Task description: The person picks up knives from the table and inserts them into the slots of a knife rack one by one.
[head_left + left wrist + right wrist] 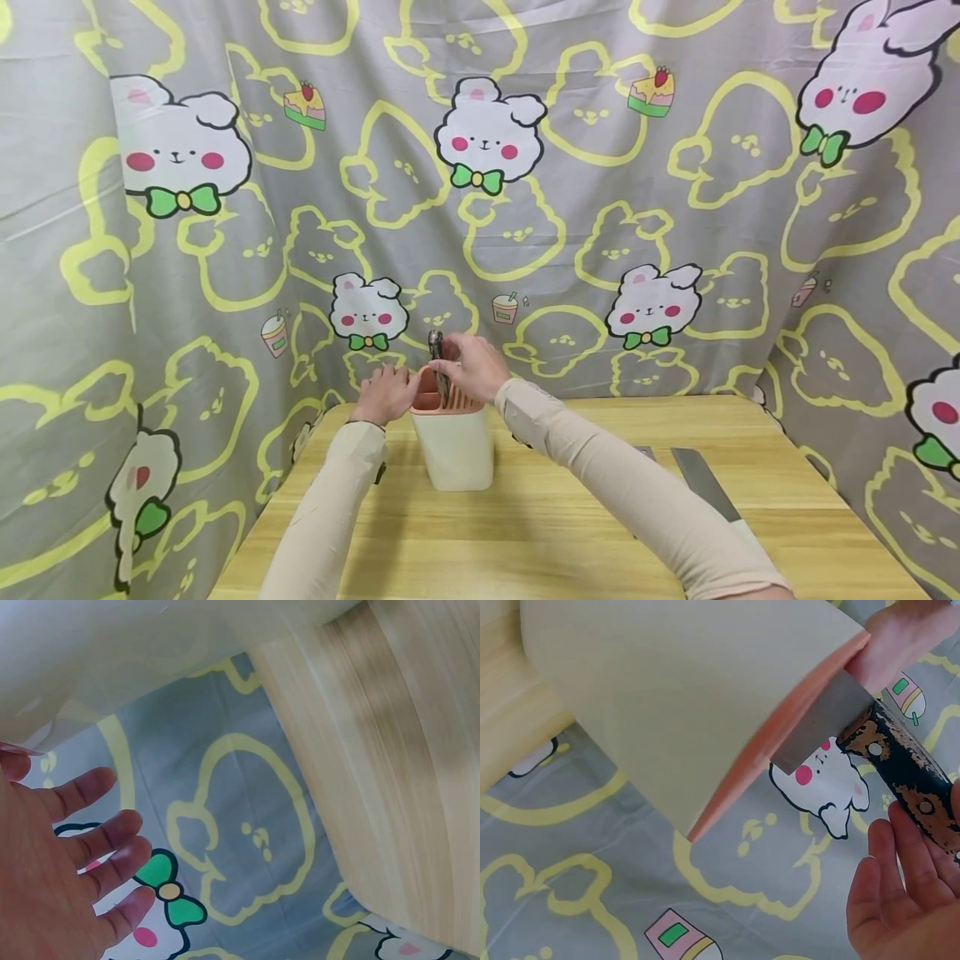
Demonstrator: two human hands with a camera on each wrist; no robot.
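Note:
A white knife holder (457, 450) with a salmon-pink slotted top stands upright on the wooden table. In my right hand (476, 365) is a knife (907, 772) with a worn, dark, riveted handle. The thumb and fingers pinch that handle above the holder. Part of the grey blade (821, 727) shows over the pink rim in the right wrist view; its lower end is hidden inside. My left hand (384, 393) touches the holder's left rim, its fingers loosely extended in the left wrist view, where the holder's side (112, 660) fills the upper left.
On the table's right side lies a second knife (708, 483) with a wide grey blade and pale handle, partly behind my right forearm. Another grey tip (645, 451) shows beside it. A cartoon-print curtain (480, 233) hangs around the wooden table (562, 517).

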